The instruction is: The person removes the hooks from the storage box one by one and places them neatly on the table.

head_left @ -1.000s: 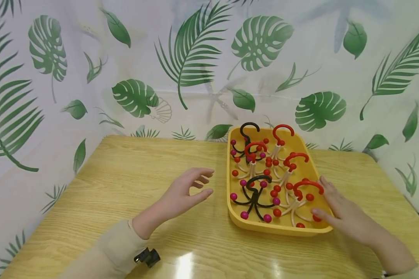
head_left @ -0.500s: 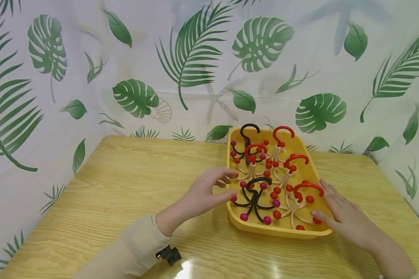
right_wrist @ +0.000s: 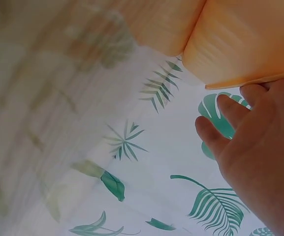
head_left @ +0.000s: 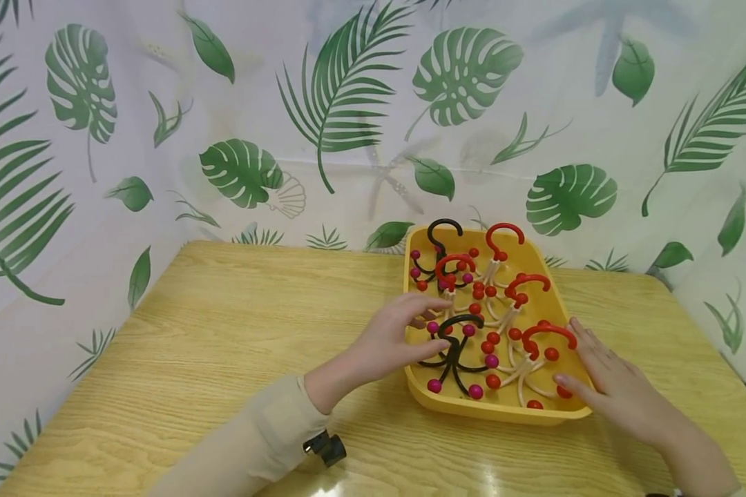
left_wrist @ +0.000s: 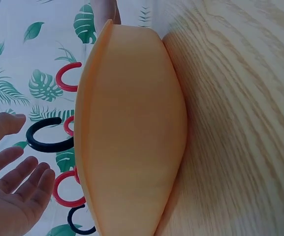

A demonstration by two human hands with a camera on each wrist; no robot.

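Note:
In the head view, a yellow tray (head_left: 503, 413) holds several multi-pronged hooks with ball-tipped arms. My left hand (head_left: 382, 342) reaches over its left rim, thumb and fingers apart on either side of the near black hook with magenta balls (head_left: 462, 368). The left wrist view shows a gap between this hand (left_wrist: 14, 196) and the black hook's curved top (left_wrist: 48, 143). My right hand (head_left: 630, 397) rests on the right rim, fingers extended along the outside and thumb over the inside, beside a red-topped cream hook (head_left: 550, 335). In the right wrist view, its fingers (right_wrist: 233, 112) lie at the rim.
Another black hook (head_left: 444, 228) and several red-topped hooks (head_left: 503, 231) stand farther back in the tray. The tray sits on a wooden table (head_left: 273, 297) near a leaf-patterned cloth backdrop (head_left: 348, 159). A small black device (head_left: 325, 447) is at my left cuff.
My left hand has moved right, from over the table to across the tray's left rim and around the near black hook. My right hand and the tray have stayed in place.

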